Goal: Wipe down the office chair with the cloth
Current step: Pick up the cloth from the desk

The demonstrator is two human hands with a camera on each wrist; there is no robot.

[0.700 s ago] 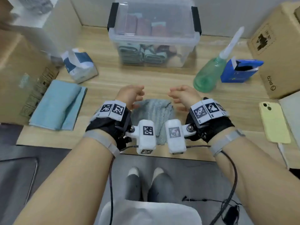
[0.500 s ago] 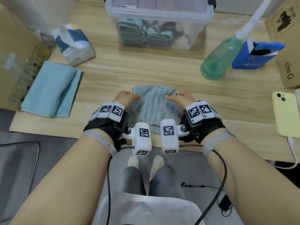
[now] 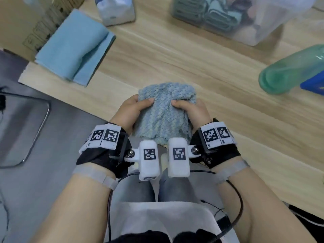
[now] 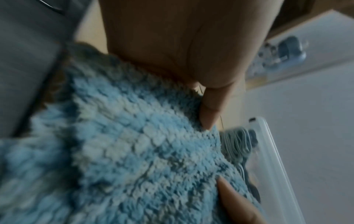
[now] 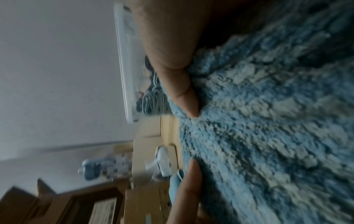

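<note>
A fluffy blue-grey cloth is held up over the near edge of the wooden table. My left hand grips its left side, thumb pressed on top. My right hand grips its right side the same way. In the left wrist view the cloth fills the frame under my thumb. The right wrist view shows the cloth bunched beneath my thumb. No office chair is visible in any view.
A folded light-blue towel lies at the table's left. A clear storage bin with rolled cloths stands at the back. A green spray bottle lies at the right, a tissue pack at the back. A metal frame stands on the floor at left.
Both hands came down onto the cloth, closed on its two sides and pulled it toward the table's near edge, bunching it. The head view dipped and moved closer.
</note>
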